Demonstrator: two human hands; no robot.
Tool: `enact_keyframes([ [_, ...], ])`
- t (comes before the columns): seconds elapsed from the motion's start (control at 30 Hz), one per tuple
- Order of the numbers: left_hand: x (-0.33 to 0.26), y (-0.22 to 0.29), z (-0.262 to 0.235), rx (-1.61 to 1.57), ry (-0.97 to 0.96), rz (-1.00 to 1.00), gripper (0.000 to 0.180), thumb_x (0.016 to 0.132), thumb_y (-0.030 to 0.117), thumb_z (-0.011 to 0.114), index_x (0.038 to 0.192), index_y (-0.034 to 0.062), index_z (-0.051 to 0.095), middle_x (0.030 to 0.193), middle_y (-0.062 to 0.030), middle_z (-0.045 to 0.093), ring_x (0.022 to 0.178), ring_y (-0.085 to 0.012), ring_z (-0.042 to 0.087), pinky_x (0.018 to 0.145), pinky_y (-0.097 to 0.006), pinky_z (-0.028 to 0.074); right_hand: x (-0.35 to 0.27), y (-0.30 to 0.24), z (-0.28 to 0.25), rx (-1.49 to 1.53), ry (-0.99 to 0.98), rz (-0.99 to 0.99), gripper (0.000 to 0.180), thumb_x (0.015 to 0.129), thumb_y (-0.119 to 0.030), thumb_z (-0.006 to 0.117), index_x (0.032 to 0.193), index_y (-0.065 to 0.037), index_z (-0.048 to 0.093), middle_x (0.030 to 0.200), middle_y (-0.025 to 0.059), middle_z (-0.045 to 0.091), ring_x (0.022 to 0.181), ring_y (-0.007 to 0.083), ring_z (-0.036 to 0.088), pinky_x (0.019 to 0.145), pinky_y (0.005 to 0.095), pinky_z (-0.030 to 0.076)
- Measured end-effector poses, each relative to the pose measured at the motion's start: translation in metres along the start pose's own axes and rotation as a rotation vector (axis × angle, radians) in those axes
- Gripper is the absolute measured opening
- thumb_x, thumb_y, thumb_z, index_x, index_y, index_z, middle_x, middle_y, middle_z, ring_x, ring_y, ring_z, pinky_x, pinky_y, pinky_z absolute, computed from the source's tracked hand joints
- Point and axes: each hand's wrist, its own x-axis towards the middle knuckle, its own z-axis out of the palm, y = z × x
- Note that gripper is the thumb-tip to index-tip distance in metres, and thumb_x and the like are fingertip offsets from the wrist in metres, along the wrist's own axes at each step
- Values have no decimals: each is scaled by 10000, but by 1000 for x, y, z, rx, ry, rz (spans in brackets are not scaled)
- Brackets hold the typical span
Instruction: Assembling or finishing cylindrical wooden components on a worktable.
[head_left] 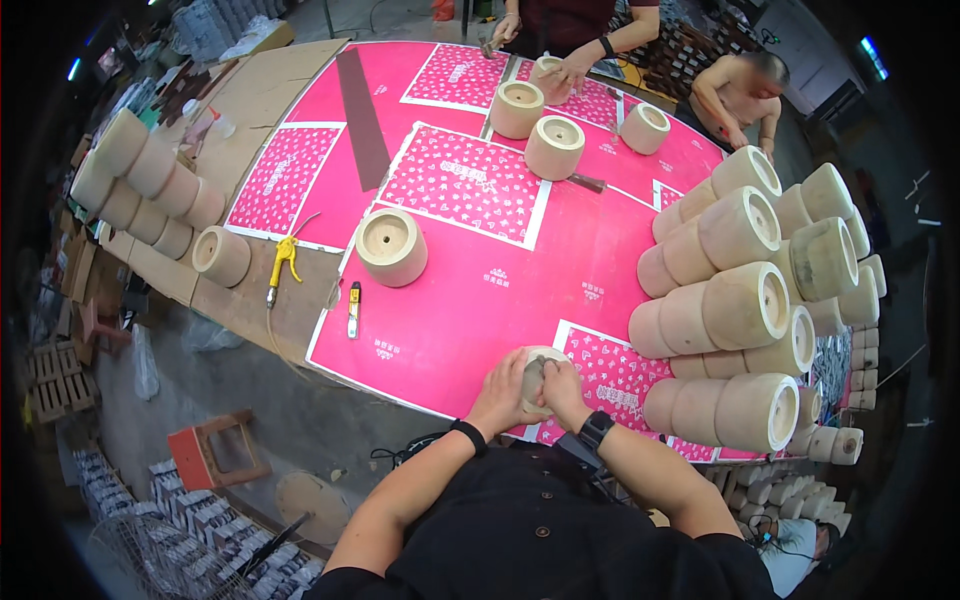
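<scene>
At the table's near edge, my left hand (500,392) wraps round the side of a pale round wooden piece (533,384). Against its face my right hand (564,388) is closed, knuckles up; whatever its fingers grip is hidden. Ahead and to the left stands a similar wooden piece (391,246), its top recessed with a small hole in the middle. A yellow-and-black utility knife (354,310) lies below that one. Farther left, a yellow air blow gun (285,262) rests with its hose trailing off the table.
Pink printed sheets (480,300) cover the table. Stacked wooden pieces (715,310) line the right; a smaller stack (150,180) stands left. Across, a co-worker's hand (575,72) steadies another piece, the other holding a hammer (490,46). A dark strip (362,120) and a dark-handled tool (588,183) lie there.
</scene>
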Motion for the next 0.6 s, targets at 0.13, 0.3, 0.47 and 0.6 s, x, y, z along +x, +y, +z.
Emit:
enact_keyframes([
  [0.13, -1, -6, 6, 16, 33, 64, 1202, 578, 463, 872, 1466, -9, 214, 1413, -237, 354, 1303, -397, 400, 1040, -481, 378, 9, 31, 18, -265, -19, -254, 330, 926, -244, 488, 952, 38, 658, 896, 279, 660, 814, 422, 653, 751, 470, 514],
  [0.3, -5, -9, 5, 32, 27, 46, 1200, 594, 476, 865, 1467, -12, 200, 1413, -239, 356, 1316, -390, 388, 1040, -484, 374, -17, -28, -19, -960, -406, -404, 244, 861, -195, 590, 945, 12, 686, 887, 207, 696, 825, 370, 684, 742, 447, 538],
  [0.47, -1, -5, 0, 44, 8, 60, 1213, 588, 473, 870, 1471, -11, 194, 1425, -239, 346, 1330, -380, 372, 1046, -478, 370, -16, -48, -45, -1538, -541, -795, 167, 817, -183, 611, 852, -47, 700, 827, 132, 706, 757, 287, 707, 619, 424, 553],
  [0.6, 0, -5, 0, 39, -30, 54, 1243, 567, 464, 882, 1473, -18, 181, 1432, -242, 337, 1333, -396, 367, 1065, -480, 361, -1, -54, -47, -1591, -345, -1292, 120, 795, -157, 602, 748, -93, 691, 745, 81, 687, 669, 236, 696, 540, 391, 532],
])
